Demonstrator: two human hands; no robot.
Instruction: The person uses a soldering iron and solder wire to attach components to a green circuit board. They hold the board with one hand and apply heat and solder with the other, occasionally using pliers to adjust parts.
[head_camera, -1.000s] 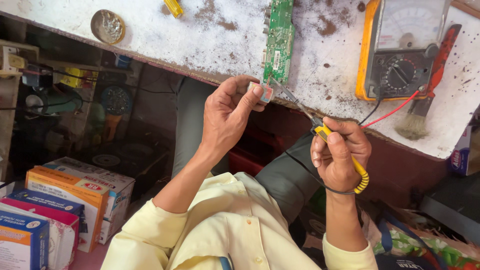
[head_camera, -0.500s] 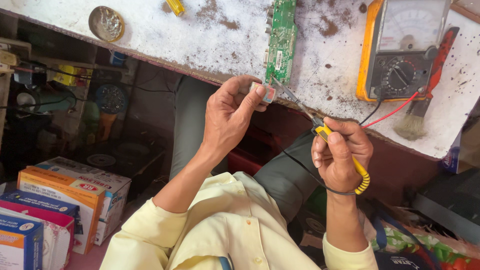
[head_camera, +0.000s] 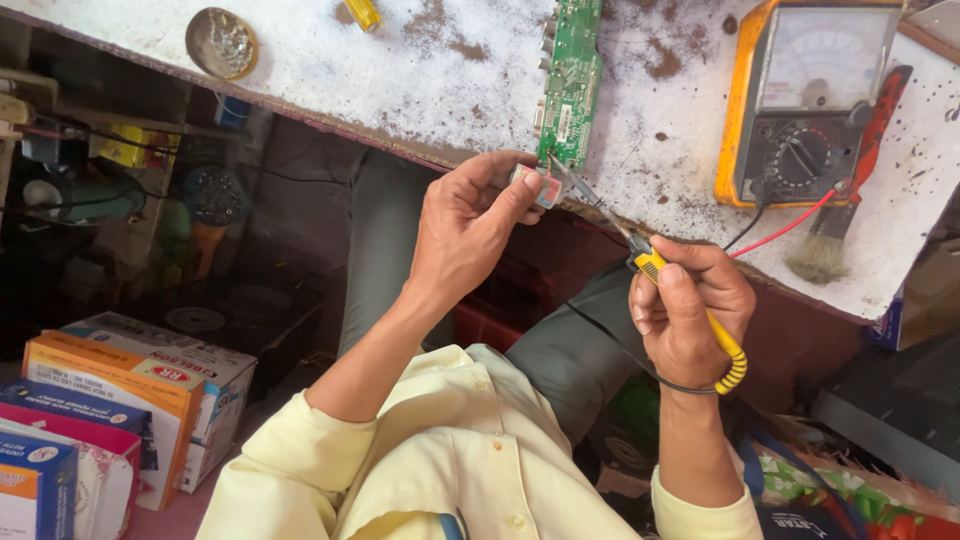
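Observation:
My left hand (head_camera: 470, 225) pinches a small pale component (head_camera: 538, 185) between thumb and fingers, just below the bench edge. My right hand (head_camera: 690, 305) grips a yellow-handled probe (head_camera: 690, 300); its thin metal tip (head_camera: 580, 192) touches the small component. A long green circuit board (head_camera: 572, 80) lies on the stained white bench (head_camera: 420, 80), right above the component. A yellow analogue multimeter (head_camera: 800, 100) lies at the right, with red and black leads running down toward my right hand.
A round tin (head_camera: 221, 43) and a small yellow piece (head_camera: 362, 12) lie at the bench's far side. A red-handled brush (head_camera: 845, 210) rests beside the meter. Several cardboard boxes (head_camera: 110, 400) are stacked at the lower left. Cluttered shelves with tools sit under the bench.
Both hands keep their positions, with the probe tip still on the component. Only the camera view has shifted slightly.

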